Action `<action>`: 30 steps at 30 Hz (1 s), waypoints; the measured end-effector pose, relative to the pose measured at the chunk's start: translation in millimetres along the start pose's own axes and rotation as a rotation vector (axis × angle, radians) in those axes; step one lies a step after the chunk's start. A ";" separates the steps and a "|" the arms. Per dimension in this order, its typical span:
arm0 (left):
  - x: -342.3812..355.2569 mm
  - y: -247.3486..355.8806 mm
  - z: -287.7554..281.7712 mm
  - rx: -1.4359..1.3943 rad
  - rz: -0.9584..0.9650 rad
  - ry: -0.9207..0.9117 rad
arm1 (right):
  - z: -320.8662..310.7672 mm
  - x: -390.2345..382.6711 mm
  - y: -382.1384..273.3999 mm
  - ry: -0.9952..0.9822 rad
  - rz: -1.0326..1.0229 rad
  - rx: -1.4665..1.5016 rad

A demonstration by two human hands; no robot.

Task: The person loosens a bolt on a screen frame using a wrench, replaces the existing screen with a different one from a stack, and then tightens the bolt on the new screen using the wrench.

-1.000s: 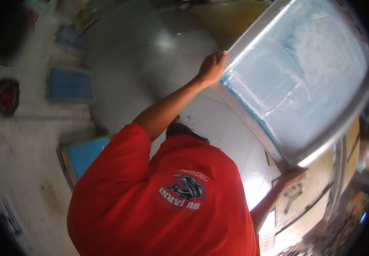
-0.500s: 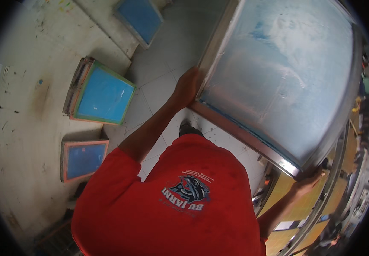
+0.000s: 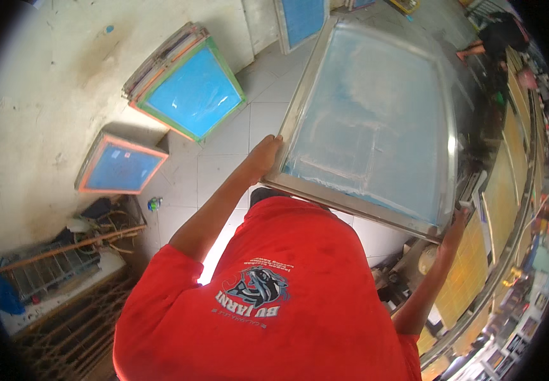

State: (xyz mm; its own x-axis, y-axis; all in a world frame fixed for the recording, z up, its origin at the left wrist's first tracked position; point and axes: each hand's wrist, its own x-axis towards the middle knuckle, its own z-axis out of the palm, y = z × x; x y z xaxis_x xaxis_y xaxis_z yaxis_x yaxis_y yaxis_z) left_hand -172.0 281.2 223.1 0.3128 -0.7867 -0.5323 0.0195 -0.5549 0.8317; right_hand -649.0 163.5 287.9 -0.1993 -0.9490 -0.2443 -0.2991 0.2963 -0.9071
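Both of my hands carry a large screen-printing frame (image 3: 382,120), a metal rim around pale blue, cloudy mesh with faint whitish marks. It is held out in front of me, tilted, above the tiled floor. My left hand (image 3: 265,157) is closed round the frame's left edge near its lower left corner. At the lower right corner my right hand (image 3: 455,228) grips the rim, its fingers partly hidden. Faint rectangular outlines show in the mesh.
Along the left wall lean a stack of screen frames (image 3: 192,92) with a green-edged blue one in front, and an orange-edged frame (image 3: 122,166). Another blue frame (image 3: 303,22) stands farther off. A wire rack (image 3: 52,270) is lower left. Long yellowish boards (image 3: 468,254) line the right. A person (image 3: 503,32) bends far right.
The large frame has moved left and lower in view, less close to me, still in both hands. My view has swung, bringing the wire rack and the other person into sight.
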 end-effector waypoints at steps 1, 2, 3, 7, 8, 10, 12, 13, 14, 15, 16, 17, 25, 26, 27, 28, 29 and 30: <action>-10.2 0.0 8.3 0.050 -0.045 0.007 | 1.2 19.0 -1.9 -0.039 0.058 0.007; -13.9 -11.9 17.6 0.086 -0.016 0.043 | 3.6 36.8 -2.4 -0.044 0.035 -0.089; -11.7 -24.7 15.3 0.139 0.011 0.079 | 20.1 50.2 4.2 -0.047 0.019 -0.171; -8.7 -54.8 18.8 -0.034 -0.194 0.141 | 57.1 106.7 19.2 -0.257 0.076 -0.354; -6.3 -59.9 20.3 -0.080 -0.265 0.152 | 69.8 111.7 13.8 -0.311 0.043 -0.427; -19.1 -50.5 21.9 -0.010 -0.374 0.228 | 99.1 107.1 -11.8 -0.429 0.024 -0.611; -27.7 -47.3 21.1 0.070 -0.491 0.233 | 115.9 110.2 -28.9 -0.515 0.000 -0.787; -29.0 -48.1 17.4 0.114 -0.549 0.205 | 117.4 136.9 -12.1 -0.601 -0.229 -0.896; -31.2 -51.4 14.0 0.152 -0.610 0.182 | 128.6 132.4 -22.8 -0.614 -0.292 -0.903; -34.1 -59.8 10.8 0.122 -0.630 0.173 | 141.1 115.3 -40.1 -0.631 -0.357 -0.909; -35.0 -72.4 8.4 0.100 -0.645 0.160 | 149.3 105.0 -49.2 -0.640 -0.417 -0.908; -36.4 -84.6 8.5 0.079 -0.657 0.143 | 156.0 107.5 -41.0 -0.552 -0.519 -0.916; -68.6 -143.1 1.6 -0.591 -0.664 0.237 | 231.7 18.8 -25.6 -1.132 -1.509 -0.659; -67.8 -156.7 -1.1 -0.631 -0.665 0.246 | 243.0 12.8 -16.4 -1.126 -1.524 -0.649; -65.7 -170.0 -3.6 -0.643 -0.646 0.250 | 253.7 9.4 -9.4 -1.118 -1.543 -0.641; -65.2 -183.8 -7.7 -0.654 -0.626 0.255 | 263.9 4.9 -4.9 -1.110 -1.562 -0.631; -69.0 -190.6 -11.6 -0.670 -0.608 0.256 | 273.5 -3.2 -4.4 -1.056 -1.624 -0.615; -73.2 -197.7 -18.6 -0.697 -0.609 0.257 | 283.9 -11.0 -4.5 -1.056 -1.656 -0.606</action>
State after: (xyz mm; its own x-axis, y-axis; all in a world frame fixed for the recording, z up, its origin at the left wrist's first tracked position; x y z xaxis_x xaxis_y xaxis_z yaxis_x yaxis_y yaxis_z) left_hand -181.1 453.5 100.7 0.2596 -0.2871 -0.9220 0.7816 -0.4983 0.3753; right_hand -380.5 142.0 197.4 0.9633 0.0894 0.2531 0.1602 -0.9479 -0.2752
